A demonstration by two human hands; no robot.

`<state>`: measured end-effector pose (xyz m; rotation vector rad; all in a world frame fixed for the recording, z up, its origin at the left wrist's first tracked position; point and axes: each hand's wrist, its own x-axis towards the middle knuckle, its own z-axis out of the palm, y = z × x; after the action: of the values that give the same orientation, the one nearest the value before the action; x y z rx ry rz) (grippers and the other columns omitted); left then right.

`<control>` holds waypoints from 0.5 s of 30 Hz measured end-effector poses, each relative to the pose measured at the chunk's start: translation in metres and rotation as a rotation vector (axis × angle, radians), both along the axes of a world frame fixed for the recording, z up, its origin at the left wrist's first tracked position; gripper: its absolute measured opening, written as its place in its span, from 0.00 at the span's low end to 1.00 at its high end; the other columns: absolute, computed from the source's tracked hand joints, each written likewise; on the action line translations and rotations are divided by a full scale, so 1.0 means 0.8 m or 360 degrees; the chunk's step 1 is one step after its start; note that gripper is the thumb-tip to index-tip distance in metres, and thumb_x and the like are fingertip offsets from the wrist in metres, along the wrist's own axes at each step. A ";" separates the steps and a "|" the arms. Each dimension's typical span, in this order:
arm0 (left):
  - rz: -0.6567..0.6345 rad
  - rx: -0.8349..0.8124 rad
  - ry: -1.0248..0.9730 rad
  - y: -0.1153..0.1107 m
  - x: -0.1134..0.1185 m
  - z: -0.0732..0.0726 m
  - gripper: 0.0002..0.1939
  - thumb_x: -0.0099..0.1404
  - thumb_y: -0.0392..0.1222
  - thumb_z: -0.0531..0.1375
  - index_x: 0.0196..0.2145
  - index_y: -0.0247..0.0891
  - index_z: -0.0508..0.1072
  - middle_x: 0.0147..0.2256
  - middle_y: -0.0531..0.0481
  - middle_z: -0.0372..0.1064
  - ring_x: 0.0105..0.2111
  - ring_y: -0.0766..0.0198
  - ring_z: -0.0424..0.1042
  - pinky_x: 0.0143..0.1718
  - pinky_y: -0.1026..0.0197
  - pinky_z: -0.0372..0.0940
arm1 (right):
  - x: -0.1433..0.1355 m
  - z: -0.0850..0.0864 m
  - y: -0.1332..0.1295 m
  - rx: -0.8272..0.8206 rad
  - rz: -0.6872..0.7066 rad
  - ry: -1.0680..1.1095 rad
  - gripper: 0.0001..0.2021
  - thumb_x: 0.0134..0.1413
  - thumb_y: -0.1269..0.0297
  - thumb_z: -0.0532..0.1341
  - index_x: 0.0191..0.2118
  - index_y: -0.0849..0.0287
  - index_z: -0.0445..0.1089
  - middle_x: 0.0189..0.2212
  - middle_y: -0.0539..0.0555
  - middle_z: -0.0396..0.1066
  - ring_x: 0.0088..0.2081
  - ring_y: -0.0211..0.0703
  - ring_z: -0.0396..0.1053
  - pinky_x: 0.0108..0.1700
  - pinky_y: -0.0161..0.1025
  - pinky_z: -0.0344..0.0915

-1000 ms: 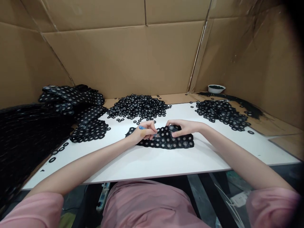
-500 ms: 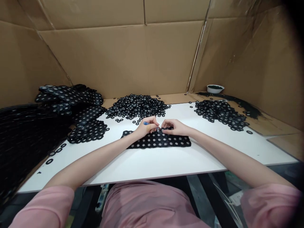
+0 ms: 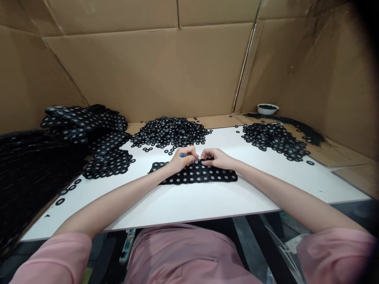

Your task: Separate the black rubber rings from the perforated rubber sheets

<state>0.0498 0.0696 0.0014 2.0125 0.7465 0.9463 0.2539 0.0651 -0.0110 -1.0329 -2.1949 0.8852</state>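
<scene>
Nearest is the white desk's front edge. Beyond it, centred between the forearms, the black dotted panel lies with its long axis left to right, roughly along that edge. At its far side, the left hand's fingers grasp a blue-handled tool; the right hand's fingers pinch the panel. Farther back are ring piles, then a white bowl at right.
</scene>
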 end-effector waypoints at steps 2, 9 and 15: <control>-0.0044 0.0233 0.0126 -0.001 0.000 0.002 0.07 0.57 0.34 0.54 0.23 0.35 0.68 0.21 0.54 0.63 0.24 0.69 0.61 0.28 0.66 0.55 | -0.003 0.000 -0.001 0.0026 -0.0074 -0.0044 0.04 0.47 0.67 0.59 0.31 0.60 0.66 0.30 0.51 0.68 0.33 0.42 0.65 0.38 0.38 0.60; -0.0163 0.0355 0.0312 -0.001 0.004 0.006 0.09 0.58 0.36 0.53 0.21 0.35 0.68 0.19 0.55 0.61 0.22 0.69 0.58 0.26 0.65 0.51 | -0.011 0.002 -0.006 0.0166 -0.0261 -0.0173 0.03 0.44 0.72 0.60 0.29 0.60 0.66 0.29 0.51 0.69 0.33 0.42 0.66 0.36 0.37 0.59; -0.0158 0.0002 0.0109 0.002 0.005 0.006 0.05 0.53 0.34 0.55 0.22 0.34 0.68 0.19 0.55 0.62 0.22 0.69 0.60 0.25 0.66 0.53 | -0.007 -0.002 -0.008 0.0239 -0.0242 -0.0144 0.03 0.46 0.70 0.60 0.31 0.59 0.66 0.31 0.51 0.70 0.33 0.42 0.66 0.36 0.37 0.60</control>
<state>0.0541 0.0709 0.0065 2.0716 0.6763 0.8248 0.2482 0.0586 -0.0125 -1.1681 -2.1851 0.6070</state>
